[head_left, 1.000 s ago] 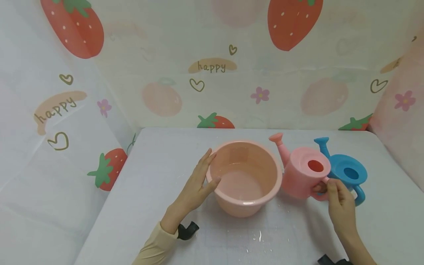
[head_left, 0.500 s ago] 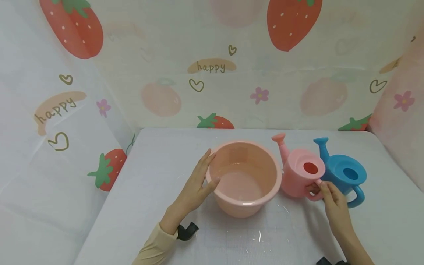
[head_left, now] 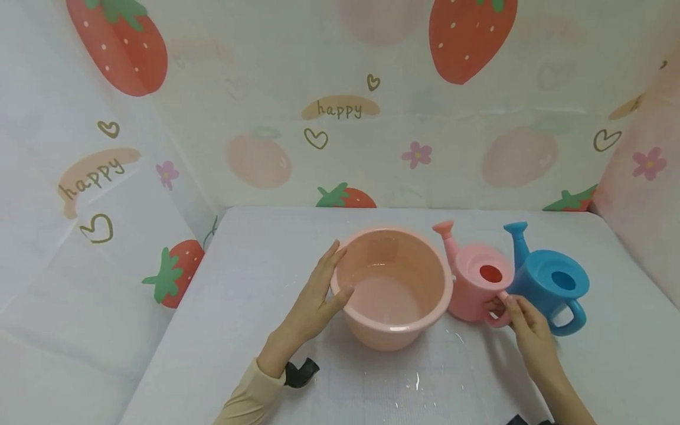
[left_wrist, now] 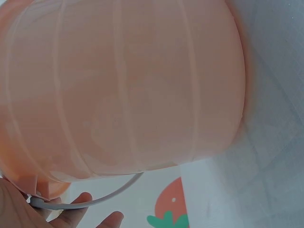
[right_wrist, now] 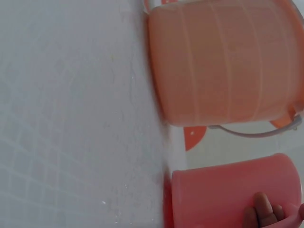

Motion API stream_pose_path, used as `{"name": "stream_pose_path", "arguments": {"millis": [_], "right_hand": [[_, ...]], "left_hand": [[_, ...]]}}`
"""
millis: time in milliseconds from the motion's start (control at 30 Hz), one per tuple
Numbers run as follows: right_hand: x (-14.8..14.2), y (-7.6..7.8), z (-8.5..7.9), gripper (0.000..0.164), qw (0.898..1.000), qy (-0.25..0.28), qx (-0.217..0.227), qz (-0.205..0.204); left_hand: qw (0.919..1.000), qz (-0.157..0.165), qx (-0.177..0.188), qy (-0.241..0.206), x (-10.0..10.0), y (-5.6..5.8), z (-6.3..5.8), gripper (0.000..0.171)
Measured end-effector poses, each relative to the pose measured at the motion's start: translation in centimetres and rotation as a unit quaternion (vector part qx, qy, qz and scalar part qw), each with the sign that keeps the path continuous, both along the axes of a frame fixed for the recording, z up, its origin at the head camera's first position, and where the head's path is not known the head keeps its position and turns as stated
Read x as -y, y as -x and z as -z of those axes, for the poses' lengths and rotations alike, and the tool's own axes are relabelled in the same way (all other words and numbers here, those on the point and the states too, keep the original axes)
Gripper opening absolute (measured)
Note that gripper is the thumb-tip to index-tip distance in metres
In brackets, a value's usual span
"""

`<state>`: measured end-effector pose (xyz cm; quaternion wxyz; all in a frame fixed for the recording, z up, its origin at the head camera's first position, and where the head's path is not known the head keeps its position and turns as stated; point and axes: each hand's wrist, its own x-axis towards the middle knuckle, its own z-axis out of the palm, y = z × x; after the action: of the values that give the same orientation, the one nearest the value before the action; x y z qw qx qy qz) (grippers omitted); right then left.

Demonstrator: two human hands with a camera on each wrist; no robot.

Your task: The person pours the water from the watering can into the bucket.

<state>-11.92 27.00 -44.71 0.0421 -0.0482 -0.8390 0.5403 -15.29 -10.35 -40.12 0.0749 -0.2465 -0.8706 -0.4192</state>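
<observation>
A light pink bucket (head_left: 382, 333) stands upright on the table, with water visible inside. My left hand (head_left: 310, 301) rests on its left rim, fingers extended and thumb lying over the edge. In the left wrist view, the bucket's grey bail handle (left_wrist: 114, 192) passes by my spread fingers (left_wrist: 111, 219). My right hand (head_left: 531, 333) grips the handle of a pink watering can (head_left: 470, 298), fingers curled through the loop. This can is upright, close beside the bucket's right side, its spout pointing to the back. The right wrist view shows its base close to the tabletop.
A blue watering can (head_left: 547, 295) stands just right of the pink one, its handle near my right hand. Water drops dot the white table (head_left: 404, 389) in front of the bucket. Strawberry-printed sheets (head_left: 340, 159) wall the back and sides.
The pink watering can has moved left and come down, away from the blue can, with my right hand on its handle. My left hand and the bucket have stayed put.
</observation>
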Motion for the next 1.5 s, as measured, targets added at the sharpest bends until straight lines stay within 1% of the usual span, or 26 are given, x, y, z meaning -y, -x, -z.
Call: {"name": "stream_pose_path", "arguments": {"millis": [133, 233, 500, 600, 767, 833, 933, 1067, 1167, 1300, 1333, 1400, 1433, 1467, 1500], "right_hand": [[0.2, -0.2, -0.7, 0.048, 1.0, -0.002, 0.002, -0.013], [0.3, -0.2, -0.9, 0.047, 1.0, -0.002, -0.004, -0.022], [0.1, 0.0, -0.6, 0.044, 0.999, -0.003, -0.025, -0.044], [0.0, 0.0, -0.4, 0.045, 0.999, -0.002, -0.024, -0.046], [0.0, 0.0, -0.4, 0.045, 0.998, -0.016, -0.018, -0.051], [-0.2, 0.0, -0.6, 0.046, 0.998, -0.027, -0.01, -0.049], [-0.3, 0.1, -0.9, 0.047, 0.997, -0.061, 0.008, -0.041], [-0.5, 0.1, -1.2, 0.054, 0.993, -0.106, 0.032, -0.032], [-0.7, 0.1, -1.3, 0.06, 0.991, -0.123, 0.045, -0.024], [-1.0, -0.1, -1.4, 0.062, 0.988, -0.147, 0.053, -0.008], [-1.1, -0.2, -1.4, 0.062, 0.987, -0.153, 0.049, -0.005], [-1.5, -0.2, -1.0, 0.058, 0.984, -0.177, 0.025, 0.007], [-1.7, -0.2, -0.8, 0.057, 0.981, -0.192, 0.008, 0.016], [-1.8, -0.2, -0.6, 0.055, 0.98, -0.196, -0.008, 0.025], [-2.0, -0.1, -0.3, 0.051, 0.977, -0.206, -0.034, 0.04]], "left_hand": [[1.0, 0.0, 0.003, 0.001, 0.0, 0.0, 0.0, 0.064], [1.0, -0.001, 0.003, 0.001, 0.0, 0.0, 0.0, 0.064], [1.0, -0.006, 0.002, -0.001, 0.0, 0.1, -0.2, 0.065], [1.0, -0.005, 0.0, 0.0, 0.0, 0.1, -0.2, 0.064], [1.0, -0.006, -0.002, 0.001, 0.1, 0.1, -0.2, 0.064], [1.0, -0.007, -0.002, 0.001, 0.1, 0.0, -0.2, 0.065], [1.0, -0.007, -0.002, 0.001, 0.1, 0.0, -0.1, 0.065], [1.0, -0.008, -0.004, 0.001, 0.1, 0.1, 0.0, 0.064], [1.0, -0.005, -0.005, 0.001, 0.1, 0.1, 0.1, 0.064], [1.0, -0.001, -0.006, -0.001, 0.1, 0.1, 0.2, 0.064], [1.0, 0.0, -0.005, -0.001, 0.1, 0.1, 0.2, 0.064], [1.0, 0.0, -0.004, -0.002, 0.1, 0.1, 0.2, 0.064], [1.0, 0.0, -0.004, -0.001, 0.1, 0.1, 0.2, 0.064], [1.0, 0.0, -0.004, -0.002, 0.1, 0.1, 0.2, 0.064], [1.0, 0.001, -0.005, -0.001, 0.0, 0.1, 0.2, 0.064]]}}
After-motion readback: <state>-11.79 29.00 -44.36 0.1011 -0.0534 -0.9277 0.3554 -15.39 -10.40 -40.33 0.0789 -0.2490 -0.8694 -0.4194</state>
